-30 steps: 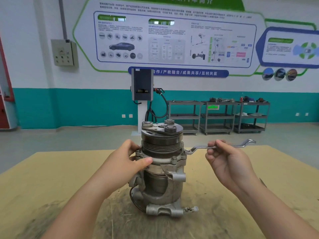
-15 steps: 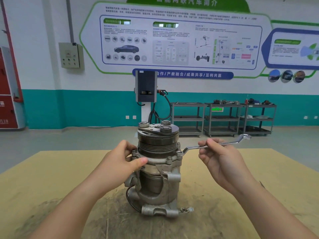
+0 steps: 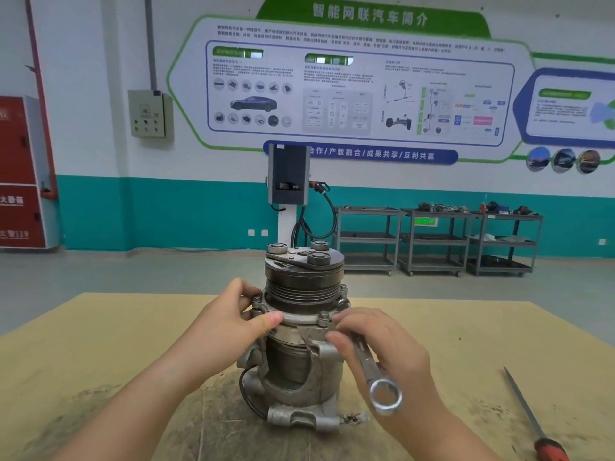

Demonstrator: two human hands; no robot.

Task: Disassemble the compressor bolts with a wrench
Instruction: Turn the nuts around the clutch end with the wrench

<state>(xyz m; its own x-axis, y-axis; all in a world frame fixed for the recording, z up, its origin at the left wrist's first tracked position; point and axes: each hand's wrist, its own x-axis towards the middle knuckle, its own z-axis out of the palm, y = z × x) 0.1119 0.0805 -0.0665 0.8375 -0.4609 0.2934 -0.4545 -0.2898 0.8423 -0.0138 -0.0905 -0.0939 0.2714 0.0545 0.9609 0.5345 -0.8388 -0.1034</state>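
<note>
Yellowish board is serving as the tabletop (image 3: pixel 100 344), with a teal-and-white workshop wall behind it. At its middle the compressor (image 3: pixel 299 331) is standing upright, pulley end on top. The right hand (image 3: pixel 382 354) is curling its fingers round the wrench (image 3: pixel 369 364), so this grip is clamped on the shank; the far end of the tool is lying hidden under the fingers at the flange, beside a bolt (image 3: pixel 322 317), while the ring end is pointing down toward the camera. The left hand (image 3: pixel 229 324) is gripping the flange from the other side, thumb pressing on the front rim and fingers wrapping behind near another bolt (image 3: pixel 256 299). Well off to the right, a red-handled screwdriver (image 3: pixel 532 417) is lying on the tabletop. Grey trolleys (image 3: pixel 436 241) are standing along the wall.
</note>
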